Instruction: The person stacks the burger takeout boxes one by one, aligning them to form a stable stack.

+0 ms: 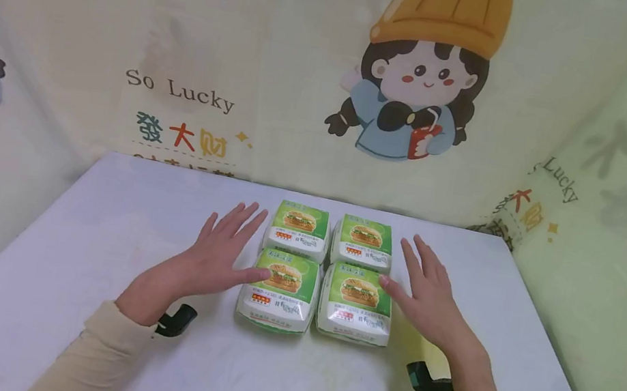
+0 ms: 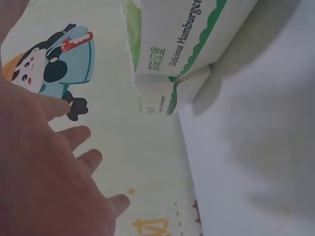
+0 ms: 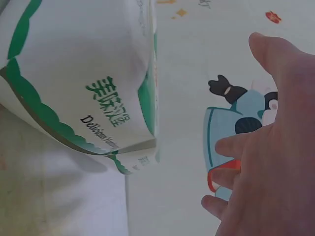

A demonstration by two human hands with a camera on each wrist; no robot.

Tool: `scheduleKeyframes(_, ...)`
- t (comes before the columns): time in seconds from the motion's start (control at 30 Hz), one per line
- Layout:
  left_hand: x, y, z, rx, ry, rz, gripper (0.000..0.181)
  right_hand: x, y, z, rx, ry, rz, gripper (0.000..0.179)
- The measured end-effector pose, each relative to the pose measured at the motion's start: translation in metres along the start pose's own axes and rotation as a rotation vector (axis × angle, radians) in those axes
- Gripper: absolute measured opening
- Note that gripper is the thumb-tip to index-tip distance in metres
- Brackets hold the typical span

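Several white-and-green paper hamburger boxes stand on the table in two rows of two. The front row holds the front left box (image 1: 281,304) and the front right box (image 1: 353,320). Behind them are the back left box (image 1: 297,240) and the back right box (image 1: 363,252). My left hand (image 1: 213,251) is held beside the left boxes, fingers spread, its thumb overlapping the front left box in the head view. On the other side, my right hand (image 1: 429,301) has its fingers extended, thumb tip over the front right box's edge. Whether either thumb touches cannot be told. Neither hand holds anything.
The white table (image 1: 94,242) ends at a printed cloth backdrop (image 1: 295,82) behind, with cloth on both sides as well. A dark wrist mount (image 1: 177,321) sits on the left wrist and another mount (image 1: 428,383) on the right.
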State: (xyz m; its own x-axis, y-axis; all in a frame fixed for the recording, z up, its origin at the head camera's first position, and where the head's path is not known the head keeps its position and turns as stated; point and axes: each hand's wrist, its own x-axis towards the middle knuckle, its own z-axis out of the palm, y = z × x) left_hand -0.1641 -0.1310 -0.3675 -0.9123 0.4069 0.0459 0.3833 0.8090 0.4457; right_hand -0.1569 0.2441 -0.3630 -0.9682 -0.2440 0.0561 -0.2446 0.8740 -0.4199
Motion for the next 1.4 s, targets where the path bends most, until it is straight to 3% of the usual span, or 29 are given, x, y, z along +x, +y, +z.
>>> scheduleKeyframes(0.13, 0.000, 0.000, 0.005, -0.070, -0.011, 0.021, 0.108, -0.002, 0.002, 0.006, 0.054, 0.000, -0.007, 0.085)
scheduleKeyframes(0.4, -0.008, -0.003, 0.025, -0.297, -0.028, 0.026, 0.117, -0.005, 0.003, 0.019, 0.244, -0.043, -0.011, 0.086)
scheduleKeyframes(0.67, -0.009, -0.006, 0.045, -0.415, -0.041, -0.003, 0.122, -0.008, 0.003, 0.034, 0.299, -0.054, -0.044, 0.086)
scheduleKeyframes(1.03, -0.011, -0.008, 0.056, -0.399, -0.041, 0.000, 0.122, -0.013, -0.003, 0.040, 0.247, -0.089, -0.025, 0.088)
scheduleKeyframes(1.23, -0.013, -0.004, 0.055, -0.352, -0.029, -0.007, 0.119, -0.020, -0.001, 0.032, 0.192, -0.138, -0.003, 0.094)
scheduleKeyframes(1.4, -0.011, -0.002, 0.051, -0.373, -0.052, -0.044, 0.117, -0.020, 0.003, 0.029, 0.205, -0.201, -0.019, 0.101)
